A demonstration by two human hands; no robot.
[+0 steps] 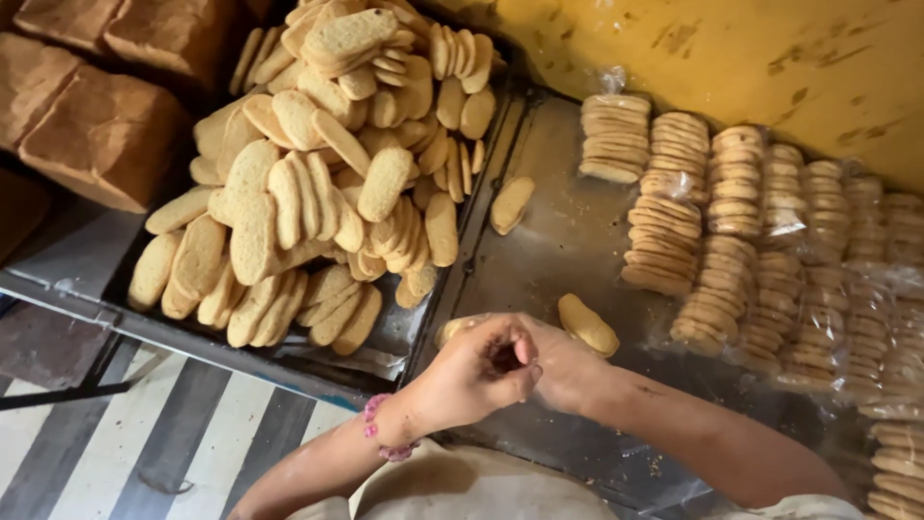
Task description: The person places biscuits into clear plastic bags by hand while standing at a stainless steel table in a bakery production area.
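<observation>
My left hand (476,371) and my right hand (563,366) meet over the metal table (558,241), fingers pinched together on the neck of a clear plastic bag of oval rusks (457,327); most of the bag is hidden under my hands. One loose rusk (587,325) lies just beyond my right hand. A pink bead bracelet (380,433) circles my left wrist. To the left, a big heap of loose rusks (327,173) fills a dark metal tray (385,351).
Sealed bags of stacked rusks (751,250) lie in rows at the right against a yellow wall (731,58). Another single rusk (510,204) rests by the tray edge. Brown bread loaves (96,125) sit at the upper left. A striped floor (144,433) shows below.
</observation>
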